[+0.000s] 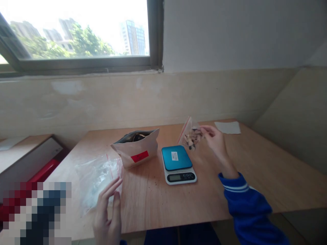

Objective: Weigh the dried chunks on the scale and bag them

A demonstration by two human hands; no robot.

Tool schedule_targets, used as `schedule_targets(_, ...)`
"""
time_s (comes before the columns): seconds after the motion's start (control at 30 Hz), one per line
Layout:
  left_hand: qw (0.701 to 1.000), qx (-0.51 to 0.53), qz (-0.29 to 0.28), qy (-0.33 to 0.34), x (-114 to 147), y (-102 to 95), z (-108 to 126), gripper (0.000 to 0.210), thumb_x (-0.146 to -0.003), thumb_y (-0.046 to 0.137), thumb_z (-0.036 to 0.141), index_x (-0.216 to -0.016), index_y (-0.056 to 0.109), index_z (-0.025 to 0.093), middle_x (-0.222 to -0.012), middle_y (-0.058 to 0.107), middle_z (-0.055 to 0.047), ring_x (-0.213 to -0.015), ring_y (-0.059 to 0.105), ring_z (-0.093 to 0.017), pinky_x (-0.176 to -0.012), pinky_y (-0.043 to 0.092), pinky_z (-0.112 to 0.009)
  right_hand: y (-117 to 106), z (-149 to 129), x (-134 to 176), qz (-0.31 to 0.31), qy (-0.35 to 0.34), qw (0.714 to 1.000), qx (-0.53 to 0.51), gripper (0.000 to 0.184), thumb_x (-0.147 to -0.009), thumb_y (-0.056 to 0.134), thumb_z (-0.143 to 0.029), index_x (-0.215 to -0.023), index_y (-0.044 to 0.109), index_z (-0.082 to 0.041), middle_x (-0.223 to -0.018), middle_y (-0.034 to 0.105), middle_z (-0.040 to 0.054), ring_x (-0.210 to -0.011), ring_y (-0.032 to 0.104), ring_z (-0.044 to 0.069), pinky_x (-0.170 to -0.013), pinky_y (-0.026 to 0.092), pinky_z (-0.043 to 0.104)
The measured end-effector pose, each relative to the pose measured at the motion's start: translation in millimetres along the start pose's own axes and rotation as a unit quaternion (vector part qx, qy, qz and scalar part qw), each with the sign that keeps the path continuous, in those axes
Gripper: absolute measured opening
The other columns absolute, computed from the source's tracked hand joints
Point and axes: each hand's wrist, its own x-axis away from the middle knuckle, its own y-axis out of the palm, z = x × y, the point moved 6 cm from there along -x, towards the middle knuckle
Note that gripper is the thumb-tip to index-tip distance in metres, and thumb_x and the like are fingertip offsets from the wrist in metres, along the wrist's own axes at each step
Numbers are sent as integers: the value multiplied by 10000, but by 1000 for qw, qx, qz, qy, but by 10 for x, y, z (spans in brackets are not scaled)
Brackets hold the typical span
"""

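The right hand (216, 141) pinches a small filled bag (191, 136) just above and right of the scale (178, 164). The left hand (108, 211) lies loose, fingers unclenched on empty bags (98, 177), well apart

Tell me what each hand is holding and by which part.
The right hand holds a small clear zip bag of pale pieces by its side edge, lifted off the table. The left hand only touches the empty clear bags, gripping nothing.
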Motion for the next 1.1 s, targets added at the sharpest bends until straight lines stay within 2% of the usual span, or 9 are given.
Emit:
schedule_targets(0.1, 995, 76, -64, -22, 96, 363, 110, 321, -888, 522, 378, -1166, 629, 257, -1224, 629, -87, -1126, 584, -250, -953, 479, -411, -85, -348, 439, -6, 69, 987, -143, 279, -823, 633, -454, -934, 656, -199, -916, 731, 84, -834, 696, 209, -790, 543, 366)
schedule_targets(0.23, 976, 140, -158, -51, 242, 758, 277, 448, -850, 591, 394, -1272, 579, 244, -1267, 607, -123, -1060, 612, -249, -901, 512, -395, 168, -632, 1106, -78, 164, 962, -204, 312, -803, 659, -502, -910, 662, -208, -838, 734, 65, -729, 686, 187, -738, 554, 335)
schedule_targets(0.43, 947, 156, -259, -110, 290, 830, 234, 260, -798, 652, 423, -912, 726, 202, -848, 723, -86, -742, 678, -212, -613, 556, -286, 563, -580, 1590, -129, 214, 943, -220, 342, -841, 585, -526, -942, 637, -204, -806, 699, 51, -761, 670, 200, -773, 541, 358)
schedule_targets(0.5, 943, 171, -257, -124, 265, 790, 185, 246, -775, 676, 426, -815, 727, 188, -772, 725, -78, -708, 686, -211, -609, 557, -279, 583, -516, 1622, -113, 206, 954, -185, 339, -843, 574, -509, -999, 608, -211, -924, 688, 76, -826, 657, 220, -775, 538, 385)
schedule_targets(0.6, 942, 193, -228, -156, 236, 762, 140, 266, -736, 710, 434, -755, 716, 169, -700, 722, -74, -646, 685, -204, -599, 562, -276, 490, -516, 1640, -33, 158, 983, -82, 339, -819, 603, -450, -1079, 556, -238, -1162, 602, 114, -1018, 594, 269, -809, 520, 436)
schedule_targets(0.67, 940, 203, -201, -186, 232, 767, 126, 283, -703, 735, 440, -745, 716, 161, -680, 722, -74, -625, 684, -201, -586, 566, -273, 455, -616, 1667, -7, 112, 993, -35, 288, -823, 606, -400, -1064, 557, -249, -1179, 575, 112, -1097, 545, 282, -881, 485, 465)
schedule_targets(0.77, 936, 225, -157, -222, 236, 774, 121, 300, -645, 776, 440, -712, 713, 154, -667, 721, -71, -623, 687, -199, -586, 577, -269, 592, -801, 1741, -113, 93, 986, -85, 126, -884, 544, -339, -965, 585, -252, -1011, 619, 71, -975, 596, 238, -861, 496, 415)
schedule_targets(0.87, 931, 246, -128, -237, 241, 763, 120, 303, -595, 807, 428, -657, 698, 152, -629, 701, -52, -602, 675, -192, -578, 589, -278, 758, -991, 1847, -250, 93, 952, -149, 93, -911, 520, -288, -911, 601, -242, -907, 624, 32, -828, 621, 186, -757, 520, 328)
schedule_targets(1.1, 918, 265, -100, -278, 257, 704, 17, 324, -548, 835, 401, -568, 643, 140, -572, 632, -11, -580, 621, -146, -570, 573, -251, 805, -1104, 1936, -317, 83, 934, -142, 87, -910, 543, -236, -971, 603, -222, -961, 625, 24, -906, 622, 168, -825, 507, 299)
